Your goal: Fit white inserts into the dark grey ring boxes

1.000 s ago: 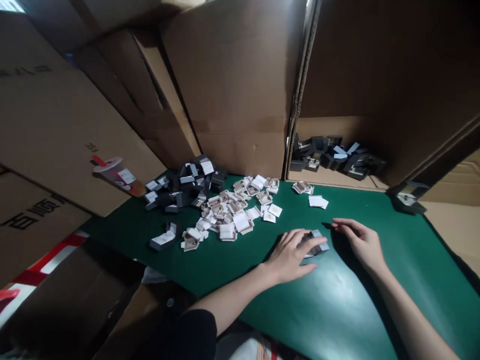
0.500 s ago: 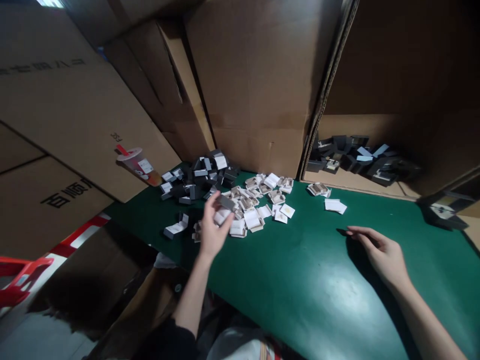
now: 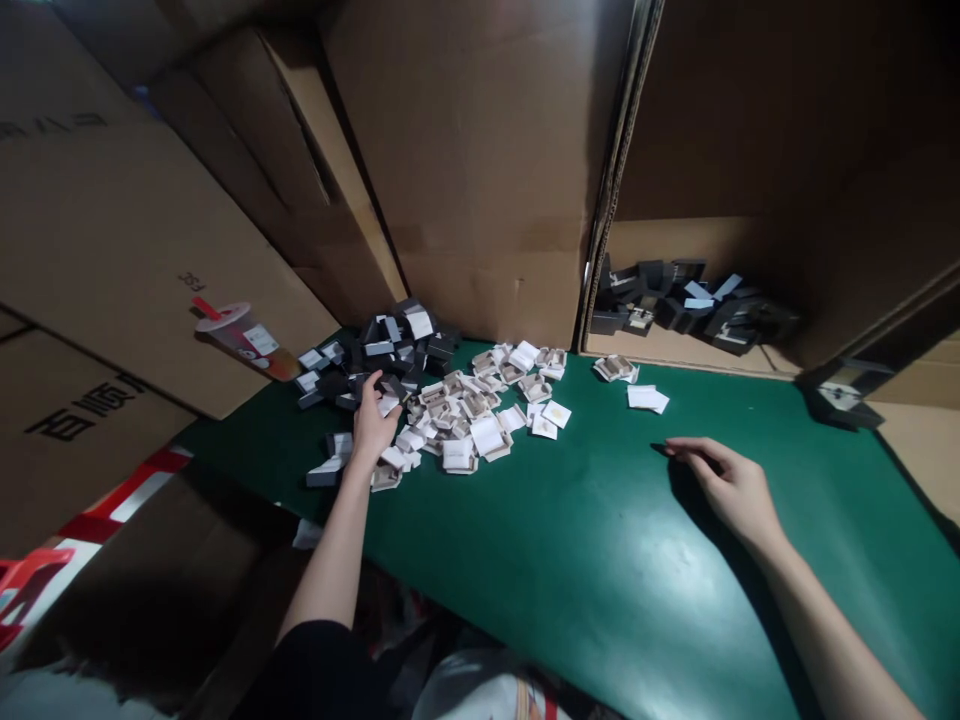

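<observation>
Overlapping the black boxes [image 3: 441,348]: left hand [image 3: 373,428], fingers bent beside a white-faced box [image 3: 388,404]; from my remote seat I cannot tell if they grip it.
Right hand [image 3: 731,490]: loosely curled over the green table [image 3: 570,560], near white cards [image 3: 646,398]; I cannot tell whether it pinches anything.
White cardboard inserts [image 3: 487,435]: heaped just right of the left hand.

The left hand [image 3: 374,428] partly hides the dark boxes [image 3: 405,357].
</observation>
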Tool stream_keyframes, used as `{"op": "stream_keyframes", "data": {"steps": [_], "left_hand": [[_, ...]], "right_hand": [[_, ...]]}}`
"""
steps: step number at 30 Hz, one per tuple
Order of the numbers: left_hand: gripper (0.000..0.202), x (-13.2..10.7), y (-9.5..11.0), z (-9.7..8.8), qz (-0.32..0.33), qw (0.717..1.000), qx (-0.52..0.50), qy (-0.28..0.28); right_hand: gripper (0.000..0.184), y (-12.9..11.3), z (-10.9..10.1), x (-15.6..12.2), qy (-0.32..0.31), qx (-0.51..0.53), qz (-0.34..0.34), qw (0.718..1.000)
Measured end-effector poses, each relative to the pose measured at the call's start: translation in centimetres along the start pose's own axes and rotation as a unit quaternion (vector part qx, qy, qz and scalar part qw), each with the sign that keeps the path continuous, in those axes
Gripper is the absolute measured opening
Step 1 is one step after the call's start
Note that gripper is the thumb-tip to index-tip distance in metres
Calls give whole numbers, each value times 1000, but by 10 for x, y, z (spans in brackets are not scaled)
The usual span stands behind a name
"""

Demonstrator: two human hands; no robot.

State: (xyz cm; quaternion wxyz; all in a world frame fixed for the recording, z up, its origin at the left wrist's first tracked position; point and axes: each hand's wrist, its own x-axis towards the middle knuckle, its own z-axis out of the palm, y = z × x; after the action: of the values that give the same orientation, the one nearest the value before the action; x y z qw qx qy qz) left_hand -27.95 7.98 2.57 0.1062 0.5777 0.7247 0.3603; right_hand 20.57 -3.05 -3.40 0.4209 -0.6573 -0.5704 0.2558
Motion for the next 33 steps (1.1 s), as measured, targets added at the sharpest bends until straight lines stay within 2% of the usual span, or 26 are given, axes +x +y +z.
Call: {"op": "stream_keyframes", "data": {"steps": [6, 11, 18, 26, 29, 33], "left_hand": [[78, 15, -3, -6, 13, 999, 35, -14], [76, 27, 16, -21, 71, 994, 78, 30], [63, 54, 48, -32, 166, 968, 186, 36], [39, 97, 47, -36, 203, 952, 225, 44], [42, 101, 42, -33, 234, 948, 217, 8], [49, 94, 33, -27, 298, 927, 207, -100]], "right_hand": [[29, -1, -1, 0, -11, -9, -4, 1000], [29, -3, -1, 1, -10, -10, -7, 1000], [28, -3, -2, 1, -9, -9, -17, 1000], [29, -4, -1, 3, -18, 4, -15, 1000], [29, -5, -2, 3, -17, -2, -18, 1000], [29, -5, -2, 3, -17, -5, -19, 1000]]}}
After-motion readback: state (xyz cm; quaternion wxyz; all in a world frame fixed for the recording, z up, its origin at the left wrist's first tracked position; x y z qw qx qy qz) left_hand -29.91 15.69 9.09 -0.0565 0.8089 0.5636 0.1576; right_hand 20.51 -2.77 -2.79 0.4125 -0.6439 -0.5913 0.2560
